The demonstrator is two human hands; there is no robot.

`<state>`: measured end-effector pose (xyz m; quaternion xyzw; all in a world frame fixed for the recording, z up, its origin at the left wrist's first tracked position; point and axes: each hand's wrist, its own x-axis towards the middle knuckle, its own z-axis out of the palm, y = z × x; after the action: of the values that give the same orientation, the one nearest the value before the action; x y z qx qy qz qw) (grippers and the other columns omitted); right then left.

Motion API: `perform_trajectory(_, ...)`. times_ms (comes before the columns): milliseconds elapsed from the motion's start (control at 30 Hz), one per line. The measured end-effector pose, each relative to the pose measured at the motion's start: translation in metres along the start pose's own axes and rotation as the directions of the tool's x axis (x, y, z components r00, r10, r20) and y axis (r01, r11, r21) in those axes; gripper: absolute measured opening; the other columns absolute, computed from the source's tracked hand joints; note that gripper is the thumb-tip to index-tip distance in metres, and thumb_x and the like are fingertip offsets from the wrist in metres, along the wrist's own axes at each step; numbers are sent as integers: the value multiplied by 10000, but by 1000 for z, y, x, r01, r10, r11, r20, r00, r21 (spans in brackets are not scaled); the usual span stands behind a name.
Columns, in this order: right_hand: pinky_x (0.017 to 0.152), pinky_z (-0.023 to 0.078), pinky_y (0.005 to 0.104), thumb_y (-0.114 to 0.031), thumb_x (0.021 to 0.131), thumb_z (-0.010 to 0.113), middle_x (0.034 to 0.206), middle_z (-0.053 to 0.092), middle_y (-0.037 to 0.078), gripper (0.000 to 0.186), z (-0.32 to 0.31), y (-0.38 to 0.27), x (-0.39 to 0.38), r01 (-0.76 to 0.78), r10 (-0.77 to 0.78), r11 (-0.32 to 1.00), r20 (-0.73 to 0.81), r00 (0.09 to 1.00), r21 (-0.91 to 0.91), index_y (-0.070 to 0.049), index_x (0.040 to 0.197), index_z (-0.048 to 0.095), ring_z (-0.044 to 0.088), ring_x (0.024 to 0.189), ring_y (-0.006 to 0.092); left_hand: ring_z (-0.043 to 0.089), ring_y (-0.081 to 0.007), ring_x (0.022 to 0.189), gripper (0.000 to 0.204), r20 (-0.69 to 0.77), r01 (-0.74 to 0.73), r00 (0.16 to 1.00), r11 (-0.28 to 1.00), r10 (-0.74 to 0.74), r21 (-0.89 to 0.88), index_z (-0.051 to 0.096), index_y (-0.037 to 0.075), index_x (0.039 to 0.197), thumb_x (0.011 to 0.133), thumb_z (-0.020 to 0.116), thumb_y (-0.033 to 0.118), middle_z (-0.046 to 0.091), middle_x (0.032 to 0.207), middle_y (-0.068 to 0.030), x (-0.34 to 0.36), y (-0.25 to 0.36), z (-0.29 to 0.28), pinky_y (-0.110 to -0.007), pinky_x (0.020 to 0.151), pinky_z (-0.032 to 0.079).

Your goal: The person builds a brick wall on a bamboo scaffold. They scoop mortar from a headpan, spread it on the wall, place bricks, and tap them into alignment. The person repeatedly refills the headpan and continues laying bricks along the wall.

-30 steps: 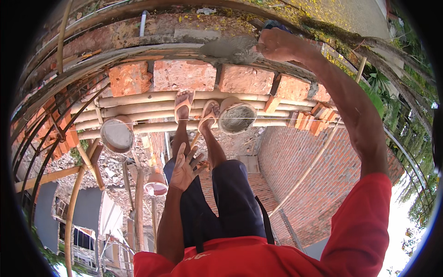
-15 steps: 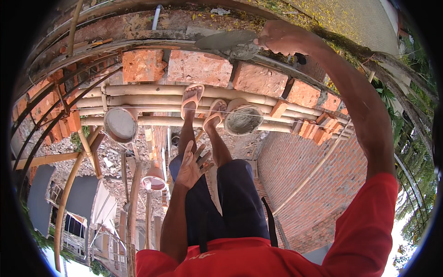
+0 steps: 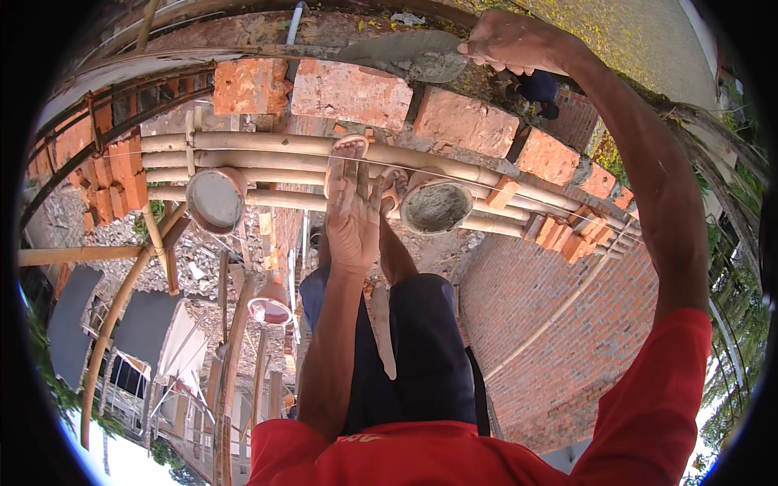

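At the far edge my right hand [image 3: 512,44] is closed at the near end of a trowel [image 3: 397,50], its handle hidden in my fingers. Grey mortar covers part of the blade, which hangs over the far side of a row of red bricks [image 3: 351,93]. My left hand [image 3: 354,227] is held out over my legs, fingers stretched and nothing in it. Beyond its fingertips are my sandaled feet, on bamboo poles [image 3: 267,160]. A bowl of mortar [image 3: 438,206] stands right of my feet, and another mortar bowl [image 3: 215,201] is to the left.
A thin string runs across above the poles. Brick piles sit on the right [image 3: 571,233] and left [image 3: 121,182]. Below the poles lie rubble [image 3: 198,267], a pinkish bucket [image 3: 271,306] and a tall brick wall [image 3: 559,324]. Curved dark metal bars [image 3: 97,121] rise at far left.
My left hand has moved forward and to the right, its fingers now pointing toward the bricks. My right hand and the trowel appear slightly farther up as the view has shifted.
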<state>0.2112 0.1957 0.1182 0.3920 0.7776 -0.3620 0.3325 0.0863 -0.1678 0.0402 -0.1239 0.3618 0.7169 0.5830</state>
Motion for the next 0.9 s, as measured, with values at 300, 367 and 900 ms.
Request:
perform_trajectory(300, 511, 477, 366, -484, 1052, 595, 690, 608, 60, 508, 15, 26, -40, 110, -85, 978, -140, 986, 178, -37, 832, 692, 547, 547, 140, 492, -250, 1371, 440, -53, -72, 997, 971, 61, -229, 500, 98, 1469, 1105, 481, 343, 574, 1424, -35, 39, 13, 53, -530, 1222, 345)
perform_trajectory(367, 537, 505, 336, -447, 1031, 659, 723, 616, 71, 435, 32, 27, -60, 264, -222, 954, -262, 939, 140, -36, 912, 734, 595, 613, 146, 488, -259, 1378, 427, -42, -61, 998, 966, 52, -251, 525, 90, 1418, 1100, 486, 373, 572, 1425, -40, 38, 6, 54, -532, 1230, 330)
perform_trajectory(900, 667, 555, 395, -74, 934, 729, 942, 682, 206, 239, 157, -40, -253, 264, 18, 928, -741, 672, 263, 66, 1117, 667, 689, 765, 324, 471, -304, 1375, 588, -73, 86, 992, 969, -106, -233, 529, 76, 1404, 1111, 343, 550, 577, 1393, -102, 43, -24, 60, -544, 1231, 280)
